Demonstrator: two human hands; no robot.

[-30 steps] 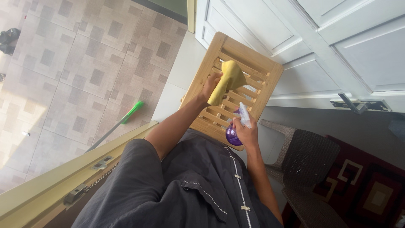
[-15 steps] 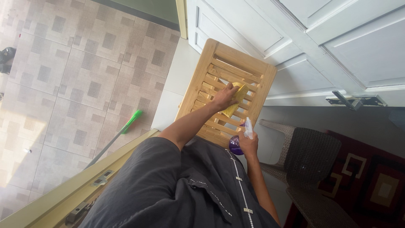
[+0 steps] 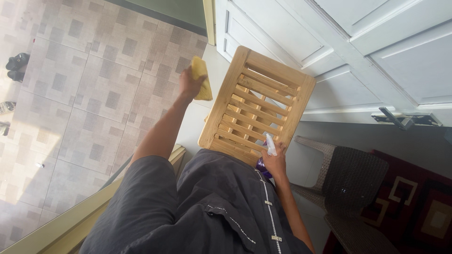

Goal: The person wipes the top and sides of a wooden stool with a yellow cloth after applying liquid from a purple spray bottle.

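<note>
A slatted wooden stool (image 3: 256, 101) stands below me on the pale floor by a white panelled door. My left hand (image 3: 189, 83) is raised left of the stool, off its top, gripping a yellow cloth (image 3: 201, 77). My right hand (image 3: 274, 162) rests at the stool's near edge and holds a purple spray bottle (image 3: 268, 151) with a white nozzle pointing over the slats. My dark grey shirt hides the stool's near corner.
White panelled doors (image 3: 358, 51) with a metal handle (image 3: 395, 120) rise on the right. A dark wicker seat (image 3: 351, 176) stands beside a red patterned rug (image 3: 423, 207). Tiled floor (image 3: 89, 84) with shoes (image 3: 16, 63) lies left; a pale wooden rail (image 3: 70, 221) crosses below.
My left hand has lifted the yellow cloth off the stool's slats and swung it out to the left. The right hand stays at the near edge with the bottle.
</note>
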